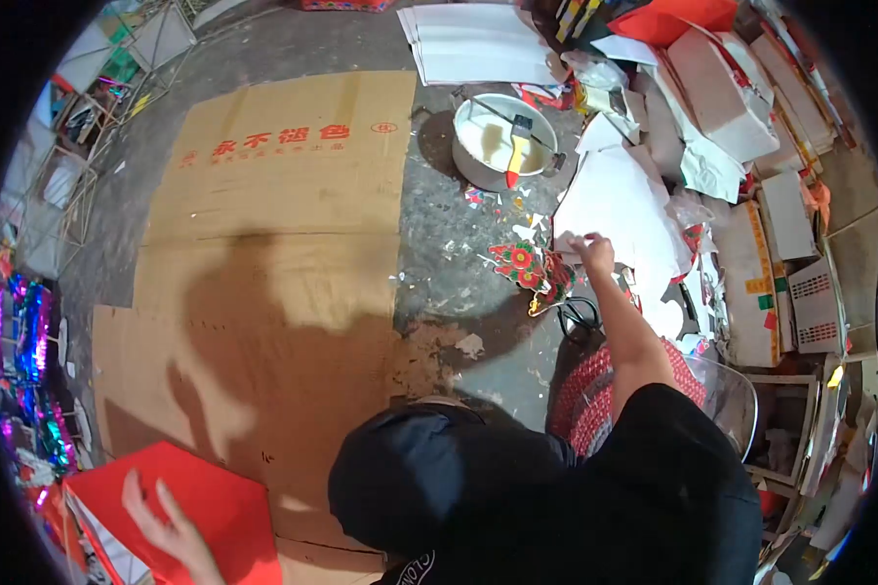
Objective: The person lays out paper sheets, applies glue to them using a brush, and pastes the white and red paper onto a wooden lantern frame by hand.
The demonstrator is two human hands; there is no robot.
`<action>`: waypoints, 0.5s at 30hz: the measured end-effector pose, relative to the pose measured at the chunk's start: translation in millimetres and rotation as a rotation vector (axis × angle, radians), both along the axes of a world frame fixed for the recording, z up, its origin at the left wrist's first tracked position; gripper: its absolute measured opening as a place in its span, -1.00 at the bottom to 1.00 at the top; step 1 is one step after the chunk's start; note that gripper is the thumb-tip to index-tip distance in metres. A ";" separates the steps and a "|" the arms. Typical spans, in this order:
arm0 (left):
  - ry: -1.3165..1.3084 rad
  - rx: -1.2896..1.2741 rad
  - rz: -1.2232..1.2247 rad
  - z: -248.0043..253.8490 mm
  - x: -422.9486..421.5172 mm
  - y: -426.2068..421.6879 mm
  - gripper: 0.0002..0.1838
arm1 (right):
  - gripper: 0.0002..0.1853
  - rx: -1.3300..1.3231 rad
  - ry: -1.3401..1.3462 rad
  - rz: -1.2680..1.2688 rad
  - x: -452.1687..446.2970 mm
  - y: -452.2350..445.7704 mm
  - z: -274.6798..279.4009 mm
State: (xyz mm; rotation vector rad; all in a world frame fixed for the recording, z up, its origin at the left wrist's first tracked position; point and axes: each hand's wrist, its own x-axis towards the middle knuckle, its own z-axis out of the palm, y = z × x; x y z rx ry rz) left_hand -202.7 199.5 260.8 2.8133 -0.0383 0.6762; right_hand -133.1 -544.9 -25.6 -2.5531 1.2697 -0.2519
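At the lower left, my left hand (161,522) is over a red panel (219,502) with a white underside, its fingers apart and nothing between them. My right hand (595,253) reaches to the left edge of some white paper sheets (619,200), with its fingers pressed together. Whether it grips the paper is too small to tell. Just left of that hand, red paper flowers (523,261) with green leaves lie on the floor. A pair of dark looped handles (580,317) shows below the hand.
A large cardboard sheet (273,195) covers the floor at left. A white pot (473,136) with a brush (519,146) across it stands behind the flowers. White boxes (722,93) pile up at right, and a pink woven seat (585,390) is beside my right arm.
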 end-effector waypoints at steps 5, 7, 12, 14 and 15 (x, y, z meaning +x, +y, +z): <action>0.266 -0.139 -0.179 -50.0 66.8 -76.0 -0.70 | -0.58 0.101 0.138 0.096 27.3 -25.6 -35.0; 0.337 -0.221 -0.248 -71.6 80.4 -99.6 -0.71 | -0.64 0.258 0.042 0.090 23.2 -40.3 -38.5; 0.556 -0.301 -0.300 -120.1 103.4 -155.4 -0.76 | -0.67 0.418 -0.685 -0.227 7.7 -59.4 -14.1; 0.840 -0.450 -0.214 -120.5 117.8 -193.7 -0.75 | -0.71 0.147 -0.882 -0.101 3.9 -44.8 6.2; 0.852 -0.594 -0.259 -141.5 121.1 -209.4 -0.72 | -0.72 0.020 -0.754 0.066 8.8 18.6 68.1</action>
